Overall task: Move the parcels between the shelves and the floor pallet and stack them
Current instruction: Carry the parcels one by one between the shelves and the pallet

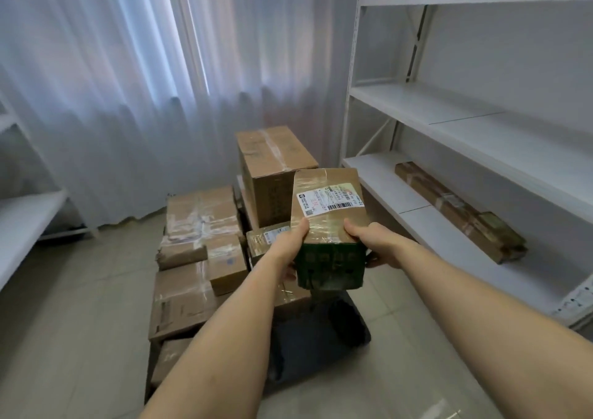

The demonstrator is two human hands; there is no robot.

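Two hands (330, 245) grip one parcel (329, 213); roughly eight stacked below

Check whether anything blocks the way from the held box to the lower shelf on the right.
Nothing visible does. Both hands, left hand and right hand, hold the labelled box in the air, left of the lower shelf. A long flat parcel lies further along that shelf; the near end is bare.

Two bare forearms — no sleeves, gloves, watch or rings on left hand (286, 247) or right hand (373, 241).
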